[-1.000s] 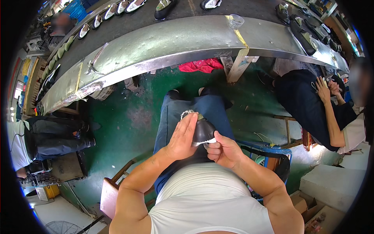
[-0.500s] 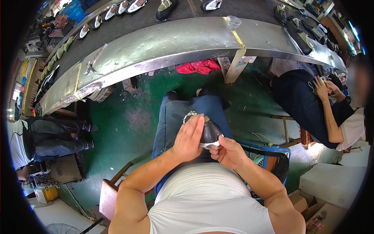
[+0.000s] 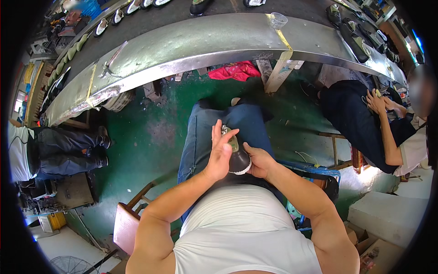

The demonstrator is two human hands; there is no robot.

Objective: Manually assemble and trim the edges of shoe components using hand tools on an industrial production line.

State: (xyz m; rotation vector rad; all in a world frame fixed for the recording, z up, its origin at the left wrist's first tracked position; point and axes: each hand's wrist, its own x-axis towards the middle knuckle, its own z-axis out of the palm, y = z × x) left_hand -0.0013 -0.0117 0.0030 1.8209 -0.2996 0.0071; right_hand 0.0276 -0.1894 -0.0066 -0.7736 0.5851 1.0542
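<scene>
Shiny metal is covering the front of a long bench. White shoes are standing on its dark top, and a clear cup is sitting on the metal edge. Below, a red cloth is lying on the green floor. One co-worker is sitting on the right. Any writing is looking too small to read. Over the person's blue jeans, a dark shoe is pointing its white-edged end toward the body. The right hand is gripping its side. The left hand is opening its fingers wide beside it; I cannot tell whether they are touching.
</scene>
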